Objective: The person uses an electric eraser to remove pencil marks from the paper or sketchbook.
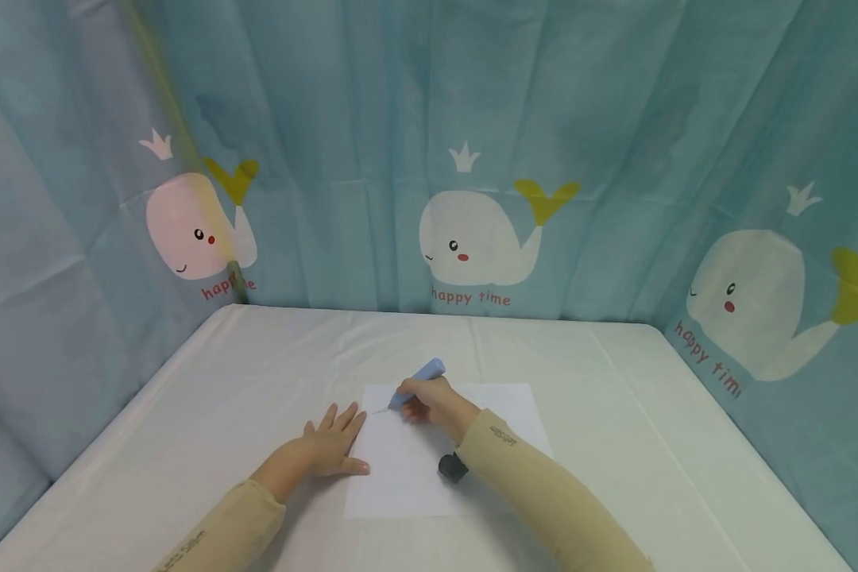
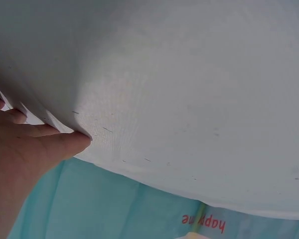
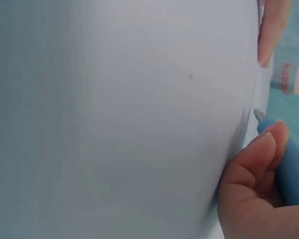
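Observation:
A thick blue pen (image 1: pixel 429 370) with a narrow grey tip is pinched by my right hand (image 1: pixel 429 400). It slants, its tip down at the upper left part of a white sheet of paper (image 1: pixel 400 485). A short faint line (image 1: pixel 379 411) shows on the paper just left of the tip. In the right wrist view, thumb and finger grip the blue pen (image 3: pixel 291 169) near its tip. My left hand (image 1: pixel 332 445) lies flat with spread fingers, its thumb and fingertips at the paper's left edge. The left wrist view shows that hand (image 2: pixel 40 149) from the side.
The paper lies on a white-covered table (image 1: pixel 257 365). A small black object (image 1: pixel 452 467) shows beside the right sleeve, over the paper. Blue curtains (image 1: pixel 372 238) with printed whales stand behind the table and along both sides.

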A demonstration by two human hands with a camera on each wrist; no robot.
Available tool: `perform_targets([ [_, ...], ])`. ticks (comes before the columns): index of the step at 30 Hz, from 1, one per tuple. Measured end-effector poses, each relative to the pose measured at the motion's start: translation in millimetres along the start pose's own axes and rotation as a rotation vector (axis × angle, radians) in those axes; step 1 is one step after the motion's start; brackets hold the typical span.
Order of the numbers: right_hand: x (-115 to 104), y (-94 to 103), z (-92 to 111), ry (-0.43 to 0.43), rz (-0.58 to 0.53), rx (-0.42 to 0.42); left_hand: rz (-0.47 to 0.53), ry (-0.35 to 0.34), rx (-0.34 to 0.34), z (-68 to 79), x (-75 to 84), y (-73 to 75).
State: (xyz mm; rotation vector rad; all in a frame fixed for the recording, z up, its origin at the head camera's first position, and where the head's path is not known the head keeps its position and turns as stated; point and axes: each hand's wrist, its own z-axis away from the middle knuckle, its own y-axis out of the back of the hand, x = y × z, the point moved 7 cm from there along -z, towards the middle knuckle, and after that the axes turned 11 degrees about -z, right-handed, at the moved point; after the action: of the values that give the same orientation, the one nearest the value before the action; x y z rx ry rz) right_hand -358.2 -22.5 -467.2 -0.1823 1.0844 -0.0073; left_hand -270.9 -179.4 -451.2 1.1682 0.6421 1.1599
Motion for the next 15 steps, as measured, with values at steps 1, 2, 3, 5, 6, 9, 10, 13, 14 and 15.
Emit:
perform_targets([
  [1,-0.2,0.5,-0.9,-0.002,-0.002,0.008,0.002,-0.003,0.001,0.3,0.6,0.4],
  [2,-0.2,0.6,-1.7,-0.007,0.003,0.011,0.0,-0.005,0.001,0.6,1.0,0.6],
  [3,0.0,0.4,-2.1,-0.011,0.015,0.006,-0.003,-0.007,0.001,1.0,1.4,0.5],
  [5,0.1,-1.4,-1.8,-0.017,0.059,-0.023,-0.005,-0.012,0.0,1.4,2.0,0.4],
  [6,0.3,-2.8,-1.4,-0.022,0.082,-0.041,-0.008,-0.013,0.0,1.4,2.0,0.5],
  [9,-1.3,-6.0,0.4,-0.025,0.103,-0.063,-0.015,-0.01,0.004,0.8,1.2,2.2],
  [10,-1.8,-6.8,1.6,-0.023,0.096,-0.059,-0.017,-0.007,0.007,1.0,0.9,2.4],
  [13,-3.5,-7.1,5.3,-0.013,0.068,-0.02,-0.016,-0.007,0.009,1.3,0.5,2.0],
  [14,-3.4,-7.1,6.0,-0.014,0.07,-0.01,-0.012,-0.008,0.009,1.3,0.5,1.6],
  [15,-3.1,-7.1,6.7,-0.015,0.076,-0.006,-0.006,-0.008,0.009,1.5,0.7,1.1],
])
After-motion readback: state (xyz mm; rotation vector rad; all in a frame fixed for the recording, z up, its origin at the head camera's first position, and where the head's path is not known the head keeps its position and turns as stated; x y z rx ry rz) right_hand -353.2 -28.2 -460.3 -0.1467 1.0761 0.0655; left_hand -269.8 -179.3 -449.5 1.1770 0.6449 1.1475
